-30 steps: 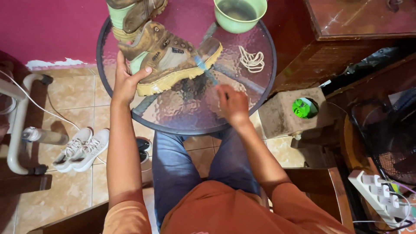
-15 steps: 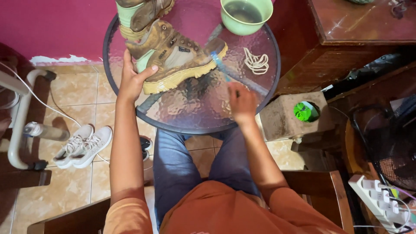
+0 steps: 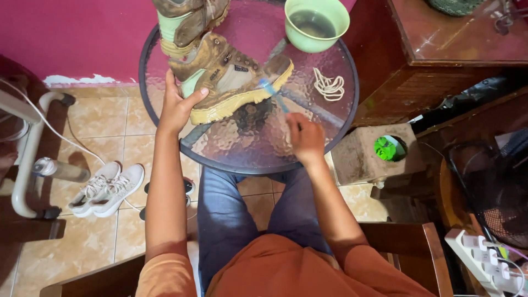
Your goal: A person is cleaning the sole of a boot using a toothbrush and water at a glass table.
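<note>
A muddy tan boot [image 3: 231,80] lies on its side on the round glass table [image 3: 324,146]. My left hand [image 3: 179,104] grips its heel and holds it steady. My right hand [image 3: 305,137] is shut on a blue-headed toothbrush [image 3: 273,92], whose bristles touch the boot's sole near the toe. A second dirty boot [image 3: 190,22] stands behind the first at the table's far left. A green bowl of murky water [image 3: 317,23] sits at the far edge. A coil of pale laces [image 3: 329,85] lies to the right of the boot.
A dark wooden cabinet [image 3: 440,60] stands close to the table's right side. Below it is a block [image 3: 374,154] with a green object [image 3: 389,147] in it. White sneakers [image 3: 107,187] lie on the tiled floor at left, beside a white tube frame [image 3: 27,154]. A power strip [image 3: 484,261] lies at lower right.
My right hand has moved with the toothbrush along the boot's sole toward the toe. My left hand has stayed on the heel. The view has tilted slightly.
</note>
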